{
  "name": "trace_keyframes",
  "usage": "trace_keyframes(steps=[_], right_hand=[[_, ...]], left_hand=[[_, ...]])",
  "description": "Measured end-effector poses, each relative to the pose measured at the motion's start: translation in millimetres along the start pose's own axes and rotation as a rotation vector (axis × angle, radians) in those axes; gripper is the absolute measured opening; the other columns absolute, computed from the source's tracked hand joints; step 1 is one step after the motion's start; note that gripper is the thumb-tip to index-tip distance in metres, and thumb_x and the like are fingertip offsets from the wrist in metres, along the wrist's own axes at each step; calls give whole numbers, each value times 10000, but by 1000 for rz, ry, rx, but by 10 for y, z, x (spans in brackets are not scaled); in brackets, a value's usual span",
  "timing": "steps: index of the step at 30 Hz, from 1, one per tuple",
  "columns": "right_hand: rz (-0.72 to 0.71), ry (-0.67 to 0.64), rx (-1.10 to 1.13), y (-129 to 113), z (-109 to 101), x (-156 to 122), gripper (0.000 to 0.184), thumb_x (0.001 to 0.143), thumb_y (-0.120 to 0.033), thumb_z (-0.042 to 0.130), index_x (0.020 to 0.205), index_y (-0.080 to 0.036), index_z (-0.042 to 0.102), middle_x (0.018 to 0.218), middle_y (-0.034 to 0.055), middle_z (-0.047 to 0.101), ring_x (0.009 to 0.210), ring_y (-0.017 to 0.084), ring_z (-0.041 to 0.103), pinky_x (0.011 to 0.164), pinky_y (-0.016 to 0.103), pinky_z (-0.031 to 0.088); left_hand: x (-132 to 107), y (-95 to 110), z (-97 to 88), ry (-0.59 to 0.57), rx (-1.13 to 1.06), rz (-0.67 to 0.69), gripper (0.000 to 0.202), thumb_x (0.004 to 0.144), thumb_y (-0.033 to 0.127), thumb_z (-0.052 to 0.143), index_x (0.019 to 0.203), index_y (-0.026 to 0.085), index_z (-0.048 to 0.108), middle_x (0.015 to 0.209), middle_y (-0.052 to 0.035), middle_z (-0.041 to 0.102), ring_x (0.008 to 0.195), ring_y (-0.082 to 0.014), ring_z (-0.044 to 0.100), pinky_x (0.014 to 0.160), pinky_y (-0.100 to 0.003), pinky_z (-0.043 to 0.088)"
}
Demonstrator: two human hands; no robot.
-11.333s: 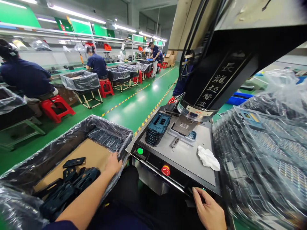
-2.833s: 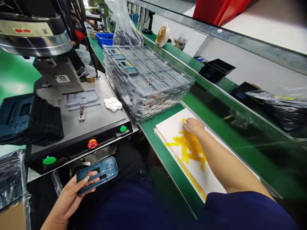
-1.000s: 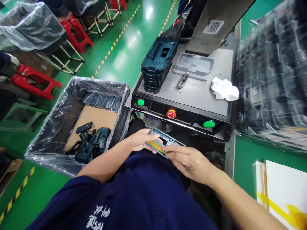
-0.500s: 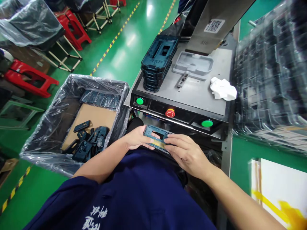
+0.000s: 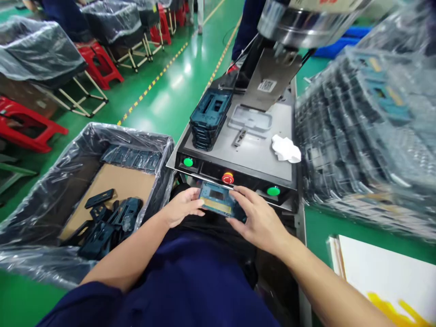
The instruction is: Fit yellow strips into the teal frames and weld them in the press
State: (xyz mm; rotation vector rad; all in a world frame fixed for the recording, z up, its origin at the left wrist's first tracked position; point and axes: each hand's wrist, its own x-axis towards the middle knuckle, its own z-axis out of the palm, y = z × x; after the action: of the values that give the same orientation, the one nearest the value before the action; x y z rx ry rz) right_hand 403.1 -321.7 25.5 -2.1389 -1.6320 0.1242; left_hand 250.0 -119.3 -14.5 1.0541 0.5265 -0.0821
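Observation:
Between my two hands is a dark blue-green plastic housing [image 5: 218, 196] with a rectangular window and a yellow strip along its near side. My left hand [image 5: 182, 206] pinches its left end, thumb on the face. My right hand [image 5: 255, 218] grips the right end, fingers over the top edge and thumb below. The part is held just in front of the machine's front panel, below the red stop button [image 5: 228, 177]. On the machine bed behind it stands a stack of similar dark housings [image 5: 209, 120]. A pale moulded fixture [image 5: 250, 119] lies beside that stack.
Left of me, a plastic-lined bin [image 5: 85, 136] holds loose dark parts [image 5: 109, 222] on cardboard. A crumpled white cloth [image 5: 286, 149] lies on the bed under the press head [image 5: 289, 27]. Tall stacked clear trays [image 5: 340, 136] stand on the right, with white boards [image 5: 384, 268] nearer.
The view has tilted up and shifted right. My hands have raised the housing toward the front panel, and the left hand now holds it by its end instead of reaching beneath it.

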Motion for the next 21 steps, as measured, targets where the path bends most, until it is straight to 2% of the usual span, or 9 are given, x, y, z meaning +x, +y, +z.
trace_keyframes(steps=[1, 3, 6, 8, 10, 12, 14, 18, 21], right_hand=[[22, 21, -9, 82, -77, 76, 543, 847, -349, 621, 1327, -127, 498, 1340, 180, 508, 1214, 318, 517, 1015, 473, 482], [69, 73, -34, 289, -247, 256, 541, 840, -374, 622, 1312, -133, 513, 1313, 168, 530, 1195, 311, 533, 1023, 463, 476], [136, 149, -110, 671, -477, 573, 557, 800, -399, 648, 1278, -132, 545, 1287, 163, 548, 1181, 326, 541, 1034, 471, 458], [184, 175, -162, 943, -586, 799, 580, 763, -413, 678, 1256, -129, 565, 1276, 164, 558, 1173, 340, 543, 1034, 477, 450], [241, 164, -195, 1199, -663, 1025, 599, 736, -421, 701, 1245, -130, 579, 1264, 160, 570, 1156, 342, 554, 1029, 468, 449], [312, 121, -214, 1419, -716, 1240, 605, 727, -423, 716, 1240, -129, 590, 1243, 156, 587, 1119, 335, 576, 1010, 451, 459], [378, 67, -225, 1594, -754, 1434, 608, 734, -418, 721, 1246, -116, 595, 1228, 162, 597, 1090, 328, 591, 993, 434, 464], [458, 5, -214, 1821, -805, 1733, 611, 743, -399, 734, 1253, -89, 600, 1223, 179, 602, 1090, 317, 586, 969, 394, 459], [469, 8, -145, 1913, -835, 1882, 497, 731, -362, 752, 1146, -104, 661, 1070, 142, 669, 955, 266, 626, 865, 335, 487]], left_hand=[[32, 4, -81, 69, 44, 51, 487, 762, 438, 730, 1131, 170, 558, 1150, -117, 640, 1012, -223, 644, 840, -375, 534], [110, -5, -319, 290, 218, 164, 481, 785, 476, 680, 1127, 160, 557, 1131, -124, 642, 1044, -237, 633, 909, -409, 509], [210, -64, -793, 704, 734, 294, 487, 778, 432, 655, 1153, 138, 554, 1214, -163, 589, 1168, -287, 563, 1032, -462, 429], [241, -134, -1088, 893, 1052, 256, 544, 788, 400, 625, 1242, 123, 510, 1310, -195, 517, 1273, -325, 480, 1072, -475, 383], [250, -226, -1297, 925, 1220, 97, 578, 810, 383, 591, 1304, 115, 455, 1323, -207, 507, 1290, -330, 472, 1059, -452, 391], [256, -324, -1406, 853, 1267, -99, 548, 834, 369, 562, 1309, 128, 434, 1248, -189, 573, 1219, -313, 544, 1006, -418, 428], [269, -400, -1438, 792, 1267, -218, 501, 849, 363, 544, 1285, 141, 435, 1169, -171, 626, 1140, -304, 600, 959, -404, 449], [296, -441, -1423, 797, 1264, -229, 448, 858, 374, 529, 1232, 142, 439, 1176, -186, 626, 1116, -309, 611, 933, -396, 449], [300, -421, -1417, 794, 1258, -248, 404, 863, 379, 520, 1191, 154, 448, 1156, -175, 632, 1106, -305, 616, 915, -387, 452]])
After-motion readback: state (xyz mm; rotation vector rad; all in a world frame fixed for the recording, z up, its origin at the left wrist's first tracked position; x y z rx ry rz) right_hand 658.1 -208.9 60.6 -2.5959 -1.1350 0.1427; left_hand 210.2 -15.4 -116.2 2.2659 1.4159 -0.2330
